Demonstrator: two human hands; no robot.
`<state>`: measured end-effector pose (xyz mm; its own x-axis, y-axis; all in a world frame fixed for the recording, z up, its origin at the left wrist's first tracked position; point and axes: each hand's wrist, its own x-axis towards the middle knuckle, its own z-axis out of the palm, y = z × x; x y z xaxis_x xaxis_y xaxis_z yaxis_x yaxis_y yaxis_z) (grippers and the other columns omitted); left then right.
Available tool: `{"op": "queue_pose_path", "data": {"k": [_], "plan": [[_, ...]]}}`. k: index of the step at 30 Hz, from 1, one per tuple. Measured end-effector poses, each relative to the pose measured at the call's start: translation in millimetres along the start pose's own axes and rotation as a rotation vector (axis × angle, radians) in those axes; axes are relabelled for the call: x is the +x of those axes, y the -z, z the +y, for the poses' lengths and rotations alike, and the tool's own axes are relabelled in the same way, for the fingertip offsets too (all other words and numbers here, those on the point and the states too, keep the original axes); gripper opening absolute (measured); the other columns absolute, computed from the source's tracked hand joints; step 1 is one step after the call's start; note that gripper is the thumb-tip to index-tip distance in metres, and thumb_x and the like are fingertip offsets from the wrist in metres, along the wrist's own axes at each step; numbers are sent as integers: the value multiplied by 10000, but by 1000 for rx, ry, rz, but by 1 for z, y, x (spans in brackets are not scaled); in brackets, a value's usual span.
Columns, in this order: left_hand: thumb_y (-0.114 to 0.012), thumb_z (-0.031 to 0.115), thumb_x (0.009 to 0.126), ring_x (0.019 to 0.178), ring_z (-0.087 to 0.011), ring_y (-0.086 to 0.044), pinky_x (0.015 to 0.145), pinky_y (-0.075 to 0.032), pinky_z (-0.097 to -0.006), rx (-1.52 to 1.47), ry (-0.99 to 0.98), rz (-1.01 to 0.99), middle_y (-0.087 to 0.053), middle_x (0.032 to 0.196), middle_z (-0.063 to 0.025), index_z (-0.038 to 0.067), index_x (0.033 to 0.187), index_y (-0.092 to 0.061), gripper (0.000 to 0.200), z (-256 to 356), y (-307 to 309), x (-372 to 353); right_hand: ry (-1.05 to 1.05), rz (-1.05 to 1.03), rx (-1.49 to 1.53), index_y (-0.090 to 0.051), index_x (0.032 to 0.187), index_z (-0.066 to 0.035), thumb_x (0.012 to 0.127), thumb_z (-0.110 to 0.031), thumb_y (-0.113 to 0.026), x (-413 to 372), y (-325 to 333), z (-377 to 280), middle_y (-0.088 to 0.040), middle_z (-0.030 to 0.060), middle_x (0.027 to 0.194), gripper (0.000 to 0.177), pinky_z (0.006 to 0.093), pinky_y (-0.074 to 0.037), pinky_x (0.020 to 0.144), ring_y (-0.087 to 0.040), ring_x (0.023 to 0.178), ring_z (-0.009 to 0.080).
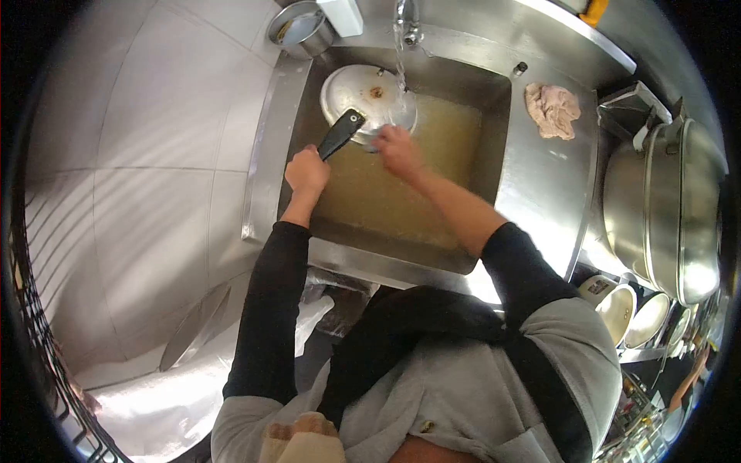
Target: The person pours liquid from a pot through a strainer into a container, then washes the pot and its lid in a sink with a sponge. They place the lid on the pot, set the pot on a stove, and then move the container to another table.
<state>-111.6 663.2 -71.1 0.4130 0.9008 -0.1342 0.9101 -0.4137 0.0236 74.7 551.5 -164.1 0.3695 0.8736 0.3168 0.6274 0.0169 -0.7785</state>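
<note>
Running up to the right from my left hand (307, 170), which is wrapped round its lower end, is a black handle (337, 136) with a small round hole or rivet near its top. That top end overlaps the edge of a round silver metal lid (351, 86), marked by a brown spot at its middle and lying in the sink (498, 154). Close by the lid's lower edge, my right hand (397, 152) is closed and smeared by motion. Something greyish shows at its fingertips; I cannot tell what it is. Cloudy yellowish water (386, 201) stands in the basin.
Water runs from the tap (411, 35) onto the lid's right side. A metal pot (303, 31) and a white container (341, 17) stand behind the sink's left corner. On the right counter lies a crumpled cloth (553, 110). Large metal pots (644, 201) and white bowls (617, 309) are farther right.
</note>
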Motion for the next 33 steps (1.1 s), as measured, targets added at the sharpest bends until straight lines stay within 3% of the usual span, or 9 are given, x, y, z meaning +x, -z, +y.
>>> {"op": "queue_pose_path", "data": {"k": [5, 7, 11, 13, 18, 25, 27, 30, 33], "plan": [[-672, 140, 793, 847, -381, -704, 763, -559, -490, 55, 8, 36, -715, 884, -174, 91, 967, -651, 182, -25, 7, 0, -614, -181, -241, -715, 1076, -68, 882, -172, -632, -2, 71, 115, -681, 185, 980, 235, 409, -513, 886, -646, 943, 350], [-678, 128, 783, 826, -379, -701, 749, -549, -500, 68, -22, 49, -710, 851, -174, 101, 970, -642, 192, -30, 9, -2, -246, 230, 95, -712, 1111, -78, 895, -236, -658, 33, 82, 94, -661, 183, 1056, 272, 390, -478, 944, -610, 1058, 338], [-641, 81, 784, 804, -374, -698, 694, -545, -490, 123, -319, 141, -708, 842, -160, 104, 937, -628, 155, -6, 37, 17, -230, 35, 66, -673, 1166, -71, 868, -191, -696, 95, 42, 1, -593, 170, 1152, 322, 420, -456, 968, -571, 1099, 356], [-633, 74, 786, 803, -369, -698, 688, -544, -486, 159, -404, 157, -708, 842, -153, 104, 927, -623, 144, 8, 50, 27, 544, -94, -77, -705, 1106, -88, 862, -161, -663, 94, 43, -34, -627, 159, 1094, 259, 449, -459, 969, -562, 1112, 342], [-623, 59, 791, 793, -336, -706, 666, -548, -473, 278, -503, 218, -710, 829, -124, 111, 895, -621, 116, 1, 68, 33, -208, 69, -376, -720, 1115, -171, 921, -302, -576, 157, 46, 34, -646, 138, 1172, 274, 457, -455, 988, -573, 1107, 337], [-662, 87, 755, 791, -362, -697, 687, -533, -487, 139, -335, 174, -700, 813, -152, 109, 882, -618, 136, -22, 44, 5, 595, -109, -514, -705, 1114, -164, 920, -277, -563, 156, 45, -11, -653, 68, 1188, 266, 481, -527, 869, -598, 1135, 293], [-675, 120, 749, 781, -374, -690, 690, -523, -494, 124, -145, 178, -694, 792, -146, 101, 881, -629, 141, -40, 21, -26, -44, -220, -421, -650, 1114, -125, 942, -270, -573, 174, 70, 48, -667, 167, 1058, 238, 454, -513, 905, -629, 1085, 311], [-678, 141, 758, 761, -380, -681, 681, -508, -495, -91, -9, 278, -689, 774, -143, 92, 892, -643, 147, -53, 2, -73, 107, -13, -276, -614, 1153, -89, 941, -330, -596, 158, 89, 76, -663, 196, 1008, 322, 449, -519, 887, -654, 991, 351], [-672, 150, 766, 748, -392, -672, 662, -498, -486, -248, 77, 297, -687, 772, -150, 91, 900, -650, 148, -61, -2, -99, -374, 122, 79, -592, 1193, -68, 945, -424, -636, 118, 74, 52, -675, 213, 1118, 436, 449, -521, 892, -659, 1029, 365]]}}
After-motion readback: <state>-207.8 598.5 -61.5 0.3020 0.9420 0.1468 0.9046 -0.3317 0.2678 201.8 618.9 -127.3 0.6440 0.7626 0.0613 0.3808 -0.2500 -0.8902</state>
